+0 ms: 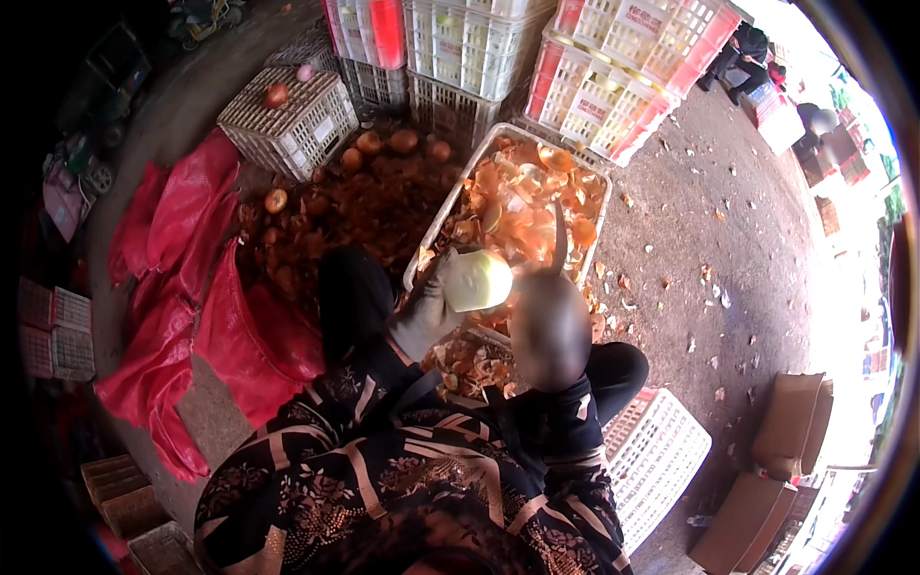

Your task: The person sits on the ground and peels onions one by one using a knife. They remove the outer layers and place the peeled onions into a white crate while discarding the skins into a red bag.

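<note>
My left hand [426, 310], in a pale glove, grips a peeled onion [480, 282] with whitish-green flesh. Close on its right, my right hand [550, 334] is badly blurred. From its top a knife blade [560, 233] points away from me; the handle is hidden in the blur. Beneath and beyond both hands lies a long white plastic tray [607, 208], heaped with orange-brown onion skins [514, 198]. More skins and trimmings [471, 363] lie in front of me, below the tray's near end.
Unpeeled onions [369, 143] and skins lie left of the tray, beside red mesh sacks [183, 223]. Stacked white crates [460, 54] stand beyond. Another crate [658, 460] is by my right side, with cardboard boxes [787, 424] farther right. Other people [747, 54] sit at far right.
</note>
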